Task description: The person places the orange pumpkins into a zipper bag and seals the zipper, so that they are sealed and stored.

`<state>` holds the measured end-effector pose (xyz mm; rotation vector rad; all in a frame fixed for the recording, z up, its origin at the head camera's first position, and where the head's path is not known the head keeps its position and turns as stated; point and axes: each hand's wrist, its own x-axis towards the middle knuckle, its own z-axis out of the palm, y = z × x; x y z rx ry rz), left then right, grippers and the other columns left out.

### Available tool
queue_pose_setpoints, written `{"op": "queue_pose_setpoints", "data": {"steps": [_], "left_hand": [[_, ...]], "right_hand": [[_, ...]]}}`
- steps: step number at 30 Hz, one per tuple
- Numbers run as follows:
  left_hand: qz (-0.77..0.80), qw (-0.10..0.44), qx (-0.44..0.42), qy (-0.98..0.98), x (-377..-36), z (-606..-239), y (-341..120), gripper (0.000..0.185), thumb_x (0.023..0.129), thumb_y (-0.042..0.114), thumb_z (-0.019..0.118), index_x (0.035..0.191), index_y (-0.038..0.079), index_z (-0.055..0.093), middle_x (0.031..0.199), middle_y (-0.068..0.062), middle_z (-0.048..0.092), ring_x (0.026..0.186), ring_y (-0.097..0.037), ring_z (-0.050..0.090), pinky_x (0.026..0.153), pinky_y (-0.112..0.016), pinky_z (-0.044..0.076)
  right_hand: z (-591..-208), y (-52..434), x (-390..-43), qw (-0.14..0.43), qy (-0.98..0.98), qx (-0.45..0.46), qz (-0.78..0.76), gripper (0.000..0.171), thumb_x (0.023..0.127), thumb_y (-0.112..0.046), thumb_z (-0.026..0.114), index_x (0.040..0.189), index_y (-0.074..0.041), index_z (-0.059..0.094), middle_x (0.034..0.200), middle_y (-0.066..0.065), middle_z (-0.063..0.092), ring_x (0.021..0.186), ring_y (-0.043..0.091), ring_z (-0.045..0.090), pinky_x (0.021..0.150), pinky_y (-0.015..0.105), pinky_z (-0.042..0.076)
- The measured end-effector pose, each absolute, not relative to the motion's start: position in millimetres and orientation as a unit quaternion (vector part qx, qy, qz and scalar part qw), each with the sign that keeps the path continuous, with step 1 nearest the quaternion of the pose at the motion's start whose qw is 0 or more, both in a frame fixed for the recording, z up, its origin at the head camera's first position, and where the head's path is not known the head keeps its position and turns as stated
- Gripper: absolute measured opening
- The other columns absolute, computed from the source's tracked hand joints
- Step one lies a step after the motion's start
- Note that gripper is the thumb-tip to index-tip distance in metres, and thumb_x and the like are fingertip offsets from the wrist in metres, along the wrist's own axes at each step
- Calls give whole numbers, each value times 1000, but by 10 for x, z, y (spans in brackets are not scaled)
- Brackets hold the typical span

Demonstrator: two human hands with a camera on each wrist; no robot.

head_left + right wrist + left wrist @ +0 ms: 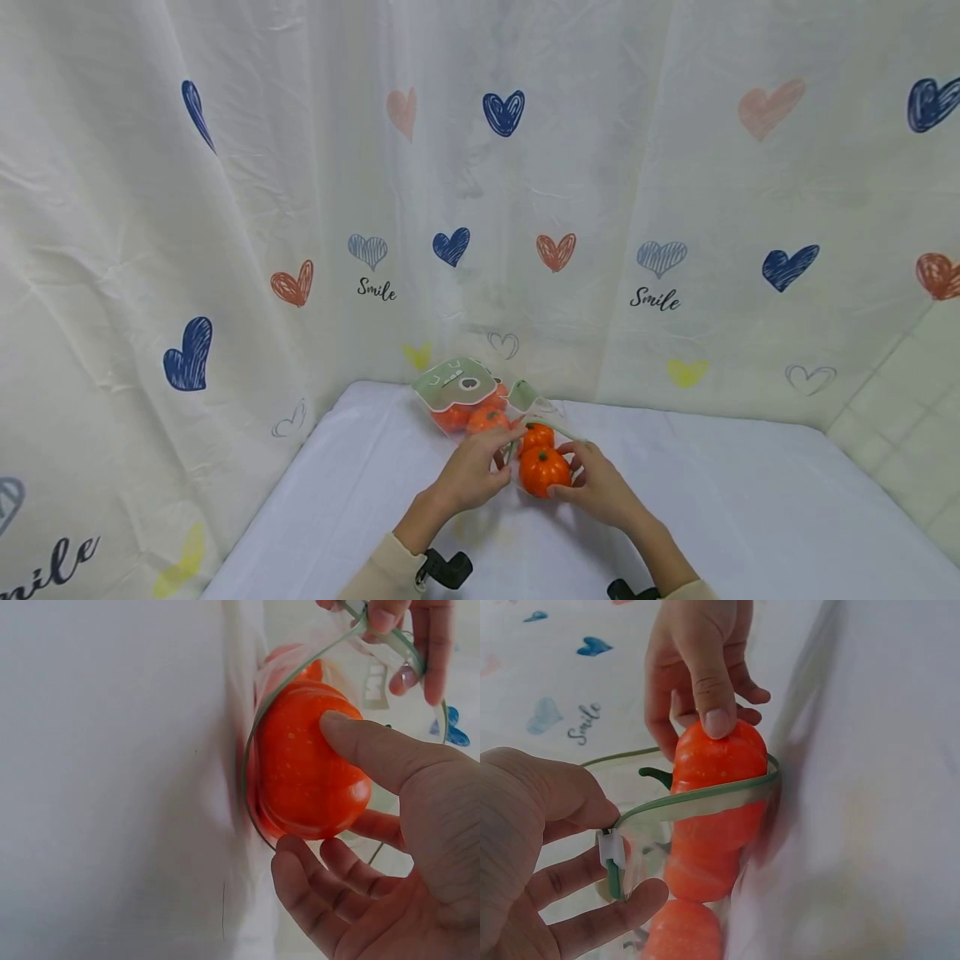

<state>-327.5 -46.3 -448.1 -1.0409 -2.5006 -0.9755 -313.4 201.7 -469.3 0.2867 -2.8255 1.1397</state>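
My left hand (471, 473) pinches the green-edged mouth of a clear zip bag (697, 796), close to its white slider (611, 846). With thumb and fingers, my right hand (603, 490) holds a small orange pumpkin (543, 472) with a green stem. That pumpkin sits partly inside the open mouth, its upper end sticking out past the green edge. Deeper in the bag lies another orange pumpkin (703, 870), seen through the film. In the right wrist view, the right thumb presses the pumpkin's side (311, 761), and the left hand (431, 649) is at the bag's edge beyond.
Behind the left hand stands a clear bag with a green printed face panel (457, 382), with several orange pumpkins (487, 419) showing through it. The table has a white cloth (712, 500). A curtain printed with hearts (570, 183) hangs along the table's back edge.
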Motion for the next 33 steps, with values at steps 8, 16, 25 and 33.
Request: {"op": "queue_pose_setpoints", "data": {"steps": [8, 16, 25, 33], "left_hand": [[-330, 132, -361, -862, -3264, -4480, -462, 57, 88, 3, 71, 144, 11, 60, 103, -4, 71, 78, -13, 61, 65, -13, 46], [-338, 128, -363, -858, -3266, -4484, -459, 57, 88, 1, 71, 143, 10, 60, 108, -6, 72, 78, -12, 60, 68, -13, 49], [-343, 121, -359, -859, -3262, -4491, -449, 59, 88, 0, 71, 145, 10, 59, 123, -2, 72, 77, -10, 59, 66, -13, 49], [-340, 119, -359, -861, -3268, -4501, -446, 60, 88, 1, 71, 146, 11, 58, 109, -1, 70, 78, -9, 58, 67, -13, 49]], "right_hand": [[-4676, 1998, -3099, 23, -922, 104, 372, 63, 78, -31, 88, 131, -9, 60, 87, 4, 60, 76, 16, 52, 62, 26, 46], [-4691, 1975, -3104, 24, -920, 107, 376, 49, 79, -24, 87, 117, -9, 59, 86, 2, 65, 75, 15, 57, 64, 24, 50], [-4742, 1958, -3140, 44, -912, 134, 386, 31, 83, -14, 83, 101, -10, 58, 76, -1, 56, 68, 12, 50, 59, 21, 43], [-4726, 1950, -3129, 35, -907, 168, 384, 20, 90, -19, 78, 102, -10, 65, 90, -1, 68, 76, 11, 58, 67, 19, 51]]}}
